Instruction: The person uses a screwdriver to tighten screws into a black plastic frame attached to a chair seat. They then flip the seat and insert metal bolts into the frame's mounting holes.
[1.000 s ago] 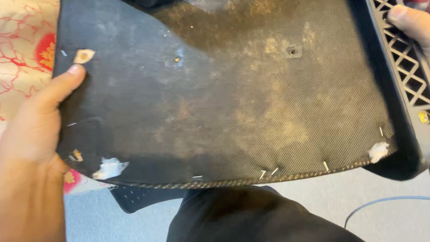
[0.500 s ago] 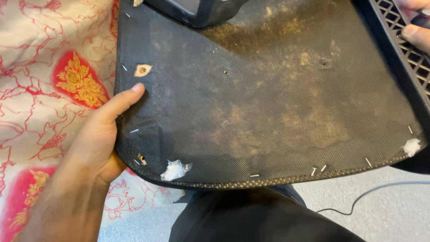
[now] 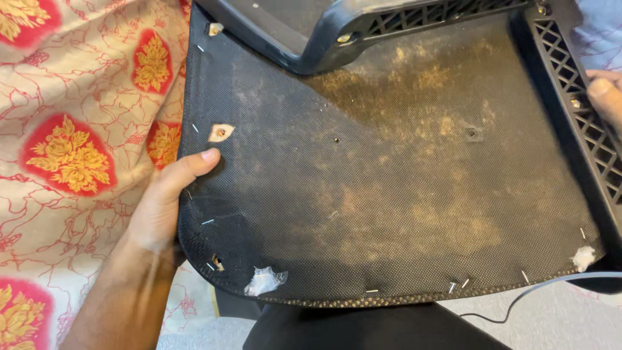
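A wide black panel covered in dusty woven fabric (image 3: 389, 188), apparently the underside of a seat, fills the centre and right of the frame, tilted up toward the camera; brownish grime spreads across its middle, small metal staples (image 3: 457, 285) stud its lower edge, and white stuffing (image 3: 262, 280) pokes out at the lower-left corner. The left hand (image 3: 165, 201), at centre left, grips the panel's left edge, thumb laid flat on the fabric and the fingers hidden behind; the right hand (image 3: 606, 94), at the far right edge, rests against a black plastic lattice frame (image 3: 586, 136) that runs down that side, though too little of it shows to tell whether it is closed. A red-and-gold floral cloth (image 3: 71, 149) lies at the left; a thin dark cable (image 3: 518, 298) trails at the lower right. The risks, as I judge them: loose staples could prick the thumb if it slides downward; the heavy panel could slip from the one-sided hold and drop onto the lap; the torn fabric around the small hole (image 3: 220, 133) near the thumb could rip further under pulling.
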